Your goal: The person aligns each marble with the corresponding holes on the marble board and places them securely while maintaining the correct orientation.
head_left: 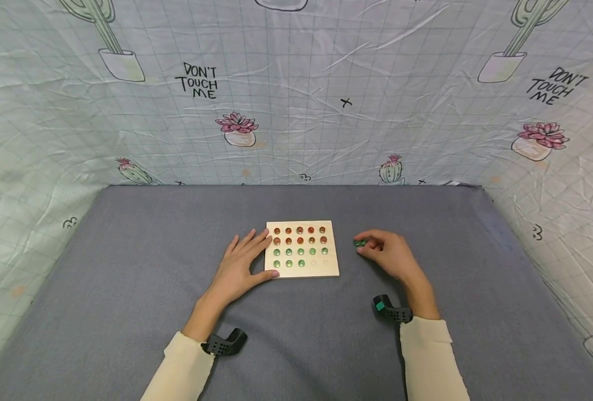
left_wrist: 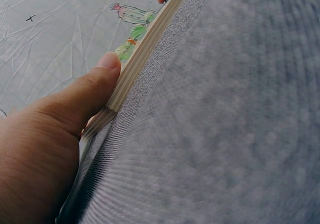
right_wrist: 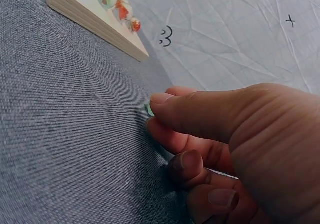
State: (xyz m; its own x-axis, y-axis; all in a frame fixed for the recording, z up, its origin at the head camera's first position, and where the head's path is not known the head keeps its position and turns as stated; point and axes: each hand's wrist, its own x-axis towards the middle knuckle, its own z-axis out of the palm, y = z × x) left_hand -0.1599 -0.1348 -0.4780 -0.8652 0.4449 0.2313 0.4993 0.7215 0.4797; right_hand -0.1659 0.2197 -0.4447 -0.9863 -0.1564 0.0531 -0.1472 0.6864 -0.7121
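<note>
A pale wooden board (head_left: 333,268) lies flat on the cloth, with rows of red-orange marbles (head_left: 299,230) at the back and green marbles (head_left: 288,252) in front. Two round hollows at its front right corner hold no marble. My left hand (head_left: 233,273) rests at the board's left side, fingers spread and nearly straight, the thumb (left_wrist: 107,61) on its front edge. To the right of the board, my right hand (head_left: 388,253) pinches a green marble (right_wrist: 150,110) between thumb and finger, low over the cloth. Green glass (head_left: 358,243) shows at those fingertips; the fingers hide part of it.
A grey cloth (head_left: 126,289) covers the table. White sheets printed with cacti (head_left: 391,171) hang behind it and at both sides. Each wrist wears a black band with a camera (head_left: 226,342).
</note>
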